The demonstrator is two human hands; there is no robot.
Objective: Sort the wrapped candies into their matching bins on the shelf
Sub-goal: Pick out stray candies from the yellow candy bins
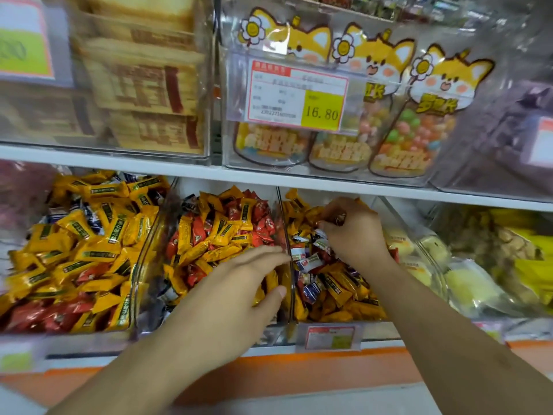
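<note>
Reaching into a clear bin [398,223] of mixed wrapped candies [335,283] on the lower shelf [299,182], the right hand [354,232] is seen curled around a small candy [340,218]. The left hand [236,292] is held open, fingers extended, over the neighbouring bin [155,235] of yellow and red candies [215,235].

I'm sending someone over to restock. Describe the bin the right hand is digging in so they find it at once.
On the lower shelf, find the clear bin third from the left, where the right hand reaches. It alone has a red-framed price tag on its front and white-and-blue wrappers among the orange ones.
</note>
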